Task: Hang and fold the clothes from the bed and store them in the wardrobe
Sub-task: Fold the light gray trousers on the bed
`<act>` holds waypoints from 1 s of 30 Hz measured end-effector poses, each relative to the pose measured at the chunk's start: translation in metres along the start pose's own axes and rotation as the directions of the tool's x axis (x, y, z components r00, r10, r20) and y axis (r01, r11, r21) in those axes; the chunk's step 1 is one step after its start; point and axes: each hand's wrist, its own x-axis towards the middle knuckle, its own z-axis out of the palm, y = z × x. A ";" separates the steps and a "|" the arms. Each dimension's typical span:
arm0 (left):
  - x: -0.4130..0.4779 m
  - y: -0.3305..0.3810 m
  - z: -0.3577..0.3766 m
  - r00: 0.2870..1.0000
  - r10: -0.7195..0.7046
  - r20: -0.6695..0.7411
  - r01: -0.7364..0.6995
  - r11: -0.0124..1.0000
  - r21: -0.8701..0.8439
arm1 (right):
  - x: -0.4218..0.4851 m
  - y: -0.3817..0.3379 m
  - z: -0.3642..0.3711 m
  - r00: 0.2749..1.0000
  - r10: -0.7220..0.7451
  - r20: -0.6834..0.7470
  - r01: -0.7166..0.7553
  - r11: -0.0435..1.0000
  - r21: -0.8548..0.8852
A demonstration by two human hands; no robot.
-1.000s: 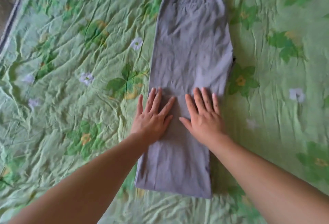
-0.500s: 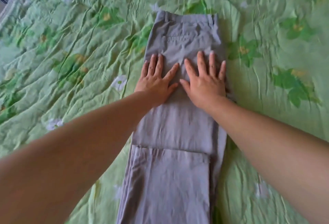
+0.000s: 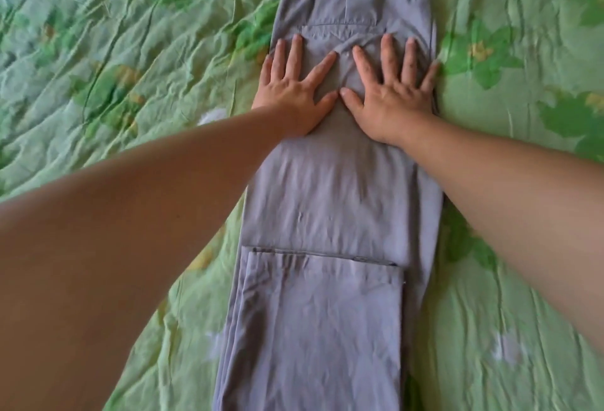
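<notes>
Grey trousers [image 3: 330, 201] lie lengthwise on the bed, waistband at the far end, legs folded back so the hems lie across the middle of the garment. My left hand [image 3: 294, 90] presses flat on the seat area just below the back pocket, fingers spread. My right hand [image 3: 389, 96] presses flat beside it, fingers spread toward the trousers' right edge. The thumbs nearly touch. Neither hand grips the cloth.
A wrinkled green bedspread [image 3: 130, 60] with a leaf and flower print covers the whole bed around the trousers. No other clothes or the wardrobe are in view.
Both hands have slid up the trousers from the lower leg area to just below the back pocket, staying flat. The view has followed them closer to the waistband.
</notes>
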 end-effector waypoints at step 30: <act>-0.342 0.012 -0.082 0.947 -0.222 0.230 0.288 0.282 -0.915 | -0.354 -0.027 -0.069 0.969 0.146 0.200 -0.228 0.215 0.950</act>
